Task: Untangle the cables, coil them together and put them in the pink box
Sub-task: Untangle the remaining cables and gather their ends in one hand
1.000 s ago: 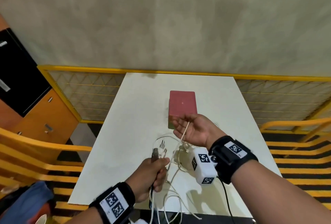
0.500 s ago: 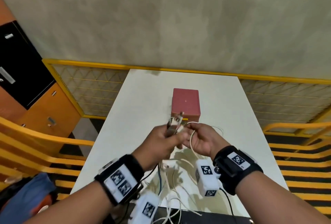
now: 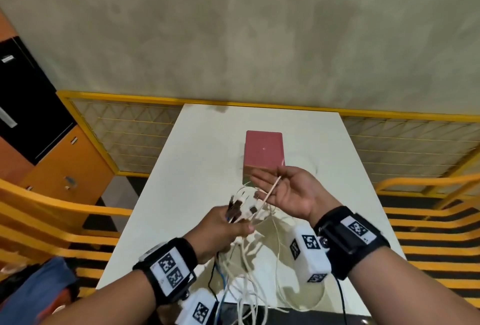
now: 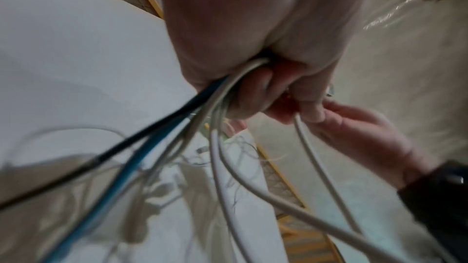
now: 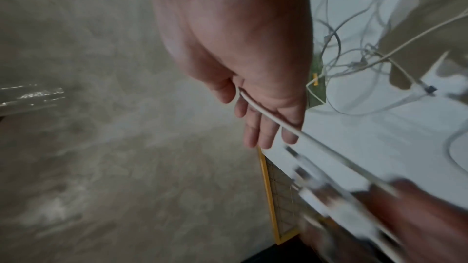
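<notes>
Here the long white rectangular table (image 3: 197,168) carries the closed pink rectangular box (image 3: 263,149). The left hand (image 3: 220,231), fingers curled, grips the limp bundle of white, blue and black cables (image 4: 217,147) near its plugs. The right hand (image 3: 288,193) (palm up, fingers straight) supports one white strand (image 5: 268,116). Light and floppy; best held by the plugs.

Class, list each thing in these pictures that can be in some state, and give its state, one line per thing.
pink box: closed, standing on the table, no cables in it.
cables: not yet coiled, gathered at one end, hanging loose.
left hand: grips the cable bundle.
right hand: palm up, fingers straight, one white cable across them.
white table: carries the box and loose cable loops.
</notes>
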`<state>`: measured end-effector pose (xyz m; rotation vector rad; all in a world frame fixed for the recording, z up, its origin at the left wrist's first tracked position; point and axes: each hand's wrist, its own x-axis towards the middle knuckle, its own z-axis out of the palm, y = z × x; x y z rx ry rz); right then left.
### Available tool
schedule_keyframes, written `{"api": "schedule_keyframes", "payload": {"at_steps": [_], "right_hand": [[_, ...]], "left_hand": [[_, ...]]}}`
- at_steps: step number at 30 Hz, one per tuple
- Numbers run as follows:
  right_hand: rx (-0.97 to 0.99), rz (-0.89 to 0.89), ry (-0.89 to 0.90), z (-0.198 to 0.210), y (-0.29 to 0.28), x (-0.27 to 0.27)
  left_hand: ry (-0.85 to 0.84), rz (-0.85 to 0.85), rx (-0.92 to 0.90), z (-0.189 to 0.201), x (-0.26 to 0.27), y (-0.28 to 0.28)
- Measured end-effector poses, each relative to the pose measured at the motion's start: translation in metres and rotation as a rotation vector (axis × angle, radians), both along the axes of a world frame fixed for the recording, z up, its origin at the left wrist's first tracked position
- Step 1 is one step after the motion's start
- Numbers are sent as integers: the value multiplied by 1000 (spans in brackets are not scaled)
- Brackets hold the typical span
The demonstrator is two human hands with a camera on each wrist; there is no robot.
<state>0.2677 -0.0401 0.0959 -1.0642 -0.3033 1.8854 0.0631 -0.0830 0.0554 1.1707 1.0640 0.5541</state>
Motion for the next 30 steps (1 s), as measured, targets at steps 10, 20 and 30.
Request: {"api": "schedule_keyframes", "payload": {"at_steps": [10, 20, 30], "right_hand": [[-52, -72, -120, 5, 10, 16], [1, -55, -96, -13, -2, -8], [-93, -206, -178, -16, -4, 12]], "left_hand": [[43, 97, 19, -11, -41, -25], [31, 435, 501, 59, 29, 34], [-107, 821, 403, 70, -17, 48]]}}
